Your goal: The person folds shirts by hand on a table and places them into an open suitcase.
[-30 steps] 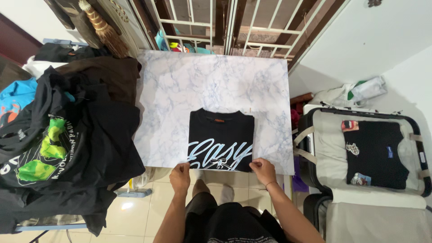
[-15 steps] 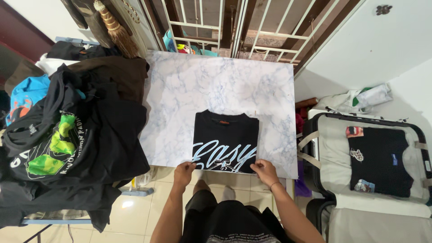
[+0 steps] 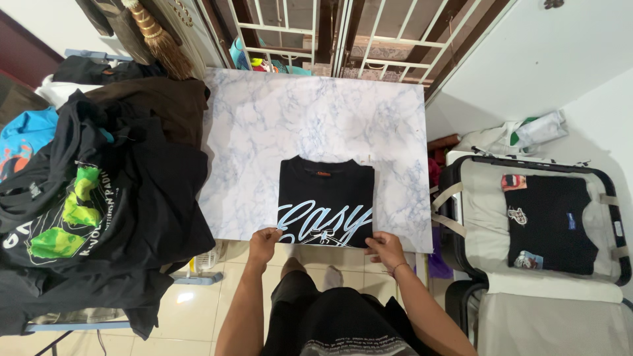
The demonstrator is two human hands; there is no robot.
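Folded black T-shirt [image 3: 326, 201], pale blue script print facing up, collar pointing away from the person, lies flat on the marble-patterned tabletop [image 3: 290, 125] at its near edge, slightly right of centre. Left hand [image 3: 264, 243] at the shirt's near left corner, fingers pinched on the hem. Right hand [image 3: 385, 248] at the near right corner, fingers curled onto the hem; thin band on that wrist. Both hands sit at the table edge, forearms coming up from below. To the left, a heap of dark garments [image 3: 99, 217] drapes over the table's left side; the top one shows a green graphic, and a blue garment [image 3: 23, 135] lies at the far left. To the right, on the floor, an open suitcase [image 3: 478, 198] holds a folded black garment [image 3: 550, 224] with small patches. A broom [image 3: 155, 39] leans at upper left, near a white metal grille [image 3: 343, 33] beyond the table.
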